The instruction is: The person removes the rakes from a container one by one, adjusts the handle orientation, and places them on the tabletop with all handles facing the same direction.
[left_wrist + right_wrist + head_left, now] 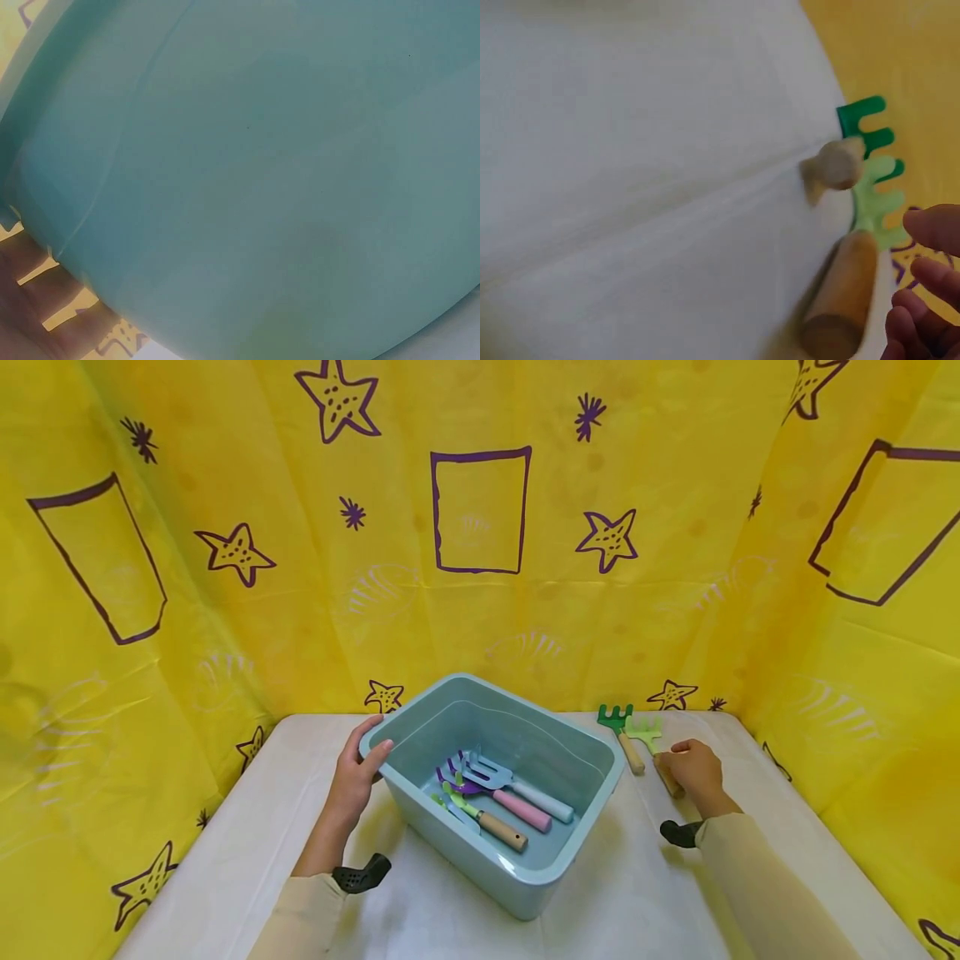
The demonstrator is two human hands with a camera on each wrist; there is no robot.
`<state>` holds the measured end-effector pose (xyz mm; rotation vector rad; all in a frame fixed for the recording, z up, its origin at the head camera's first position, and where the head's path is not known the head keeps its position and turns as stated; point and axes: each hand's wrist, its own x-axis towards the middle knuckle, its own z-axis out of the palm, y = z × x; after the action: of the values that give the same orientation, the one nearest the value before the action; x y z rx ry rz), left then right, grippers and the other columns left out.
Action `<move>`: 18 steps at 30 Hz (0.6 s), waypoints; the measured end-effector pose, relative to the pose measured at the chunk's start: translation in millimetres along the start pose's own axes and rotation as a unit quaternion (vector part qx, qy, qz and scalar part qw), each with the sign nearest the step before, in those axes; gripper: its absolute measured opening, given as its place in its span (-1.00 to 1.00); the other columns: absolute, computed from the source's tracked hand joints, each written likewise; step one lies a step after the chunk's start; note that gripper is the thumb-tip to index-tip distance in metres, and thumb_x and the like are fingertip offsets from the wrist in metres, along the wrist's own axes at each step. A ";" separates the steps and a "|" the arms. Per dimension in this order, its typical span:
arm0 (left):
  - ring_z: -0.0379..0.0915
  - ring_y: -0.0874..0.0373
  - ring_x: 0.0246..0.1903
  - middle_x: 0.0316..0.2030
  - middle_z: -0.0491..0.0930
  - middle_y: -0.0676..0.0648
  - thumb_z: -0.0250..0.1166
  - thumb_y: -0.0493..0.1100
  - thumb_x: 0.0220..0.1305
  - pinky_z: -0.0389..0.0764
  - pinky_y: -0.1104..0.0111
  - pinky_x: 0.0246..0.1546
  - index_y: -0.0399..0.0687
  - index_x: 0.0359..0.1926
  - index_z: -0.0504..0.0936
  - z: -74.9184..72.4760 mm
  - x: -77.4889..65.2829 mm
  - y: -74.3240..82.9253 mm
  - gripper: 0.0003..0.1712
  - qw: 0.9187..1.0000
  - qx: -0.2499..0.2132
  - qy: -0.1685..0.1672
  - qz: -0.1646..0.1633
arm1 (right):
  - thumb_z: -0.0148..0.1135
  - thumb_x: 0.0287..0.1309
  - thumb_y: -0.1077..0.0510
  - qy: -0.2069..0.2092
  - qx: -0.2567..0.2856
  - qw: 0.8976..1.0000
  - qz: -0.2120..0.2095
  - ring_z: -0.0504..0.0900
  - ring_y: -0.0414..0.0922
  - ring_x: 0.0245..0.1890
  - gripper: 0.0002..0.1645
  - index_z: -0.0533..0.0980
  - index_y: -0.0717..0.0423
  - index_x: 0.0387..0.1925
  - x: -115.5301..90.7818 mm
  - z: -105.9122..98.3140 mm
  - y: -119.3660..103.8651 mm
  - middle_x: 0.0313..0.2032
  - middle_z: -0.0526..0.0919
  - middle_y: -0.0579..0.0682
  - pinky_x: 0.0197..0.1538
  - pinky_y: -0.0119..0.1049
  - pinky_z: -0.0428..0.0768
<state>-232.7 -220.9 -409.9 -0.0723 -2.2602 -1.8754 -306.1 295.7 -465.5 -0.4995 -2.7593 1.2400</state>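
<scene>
My left hand (pixel 360 768) grips the rim of a pale blue-green plastic tub (pixel 457 843), thumb over the edge; the tub's wall fills the left wrist view. My right hand (pixel 697 772) is at the wooden handle of a light green hand rake (pixel 645 732). In the right wrist view its slightly bent fingers (pixel 934 229) are apart from that handle (pixel 840 300). Just left of it lies a dark green hand rake (pixel 615 718). Inside the tub are a light blue garden fork (pixel 487 770), a purple rake with a pink handle (pixel 522 810) and a light green wooden-handled tool (pixel 502 831).
A white-covered table (pixel 615 902) carries everything. Yellow curtains (pixel 480 610) with purple drawings enclose its back and both sides. Another blue tool (pixel 463 817) lies partly hidden under the light green one in the tub.
</scene>
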 end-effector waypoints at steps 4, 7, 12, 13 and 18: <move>0.32 -0.19 0.21 0.31 0.30 -0.14 0.14 0.03 0.42 0.40 -0.08 0.14 0.17 0.43 0.20 -0.7 -0.1 -0.3 -0.38 1.000 -0.001 -0.001 0.000 | 0.19 0.27 0.01 -0.001 0.025 1.000 -0.007 0.41 0.28 -0.01 -0.48 0.40 0.37 0.05 0.6 -7.6 -20.6 0.09 0.42 0.39 -0.04 0.07 0.46; 0.33 -0.18 0.20 0.31 0.31 -0.14 0.14 0.03 0.42 0.40 -0.08 0.13 0.16 0.43 0.21 -1.8 -1.0 0.6 -0.38 1.000 -0.002 0.001 0.002 | 0.15 0.32 -0.01 -0.008 0.059 0.998 -0.009 0.36 0.27 0.07 -0.46 0.39 0.34 0.12 0.7 -11.2 -42.3 0.19 0.35 0.37 0.08 0.12 0.42; 0.33 -0.19 0.20 0.30 0.31 -0.15 0.14 0.06 0.41 0.40 -0.09 0.14 0.15 0.43 0.20 -1.1 -0.1 0.3 -0.36 1.000 -0.007 -0.001 0.005 | 0.12 0.36 -0.01 -0.024 0.108 0.993 -0.040 0.37 0.22 0.07 -0.46 0.38 0.30 0.17 -4.0 -22.4 -81.9 0.22 0.33 0.32 0.10 0.05 0.43; 0.33 -0.19 0.20 0.30 0.31 -0.14 0.14 0.06 0.41 0.40 -0.09 0.13 0.15 0.43 0.20 -0.6 0.2 0.0 -0.36 1.000 -0.007 -0.002 0.004 | 0.13 0.36 -0.02 -0.029 0.118 0.991 -0.047 0.39 0.20 0.05 -0.45 0.37 0.30 0.18 -5.5 -25.1 -89.8 0.21 0.35 0.31 0.09 0.02 0.44; 0.36 -0.21 0.17 0.27 0.34 -0.18 0.15 0.02 0.42 0.43 -0.07 0.12 0.09 0.42 0.22 0.8 0.1 -1.0 -0.38 1.000 -0.014 0.004 0.009 | 0.14 0.36 -0.03 -0.063 0.144 0.984 -0.081 0.43 0.13 -0.03 -0.43 0.35 0.28 0.21 -13.3 -34.4 -129.1 0.13 0.40 0.27 0.09 -0.05 0.46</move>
<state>-233.1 -220.4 -411.0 -0.0891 -2.2225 -1.8944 -320.6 235.9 -346.2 -0.1716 -2.5869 1.6413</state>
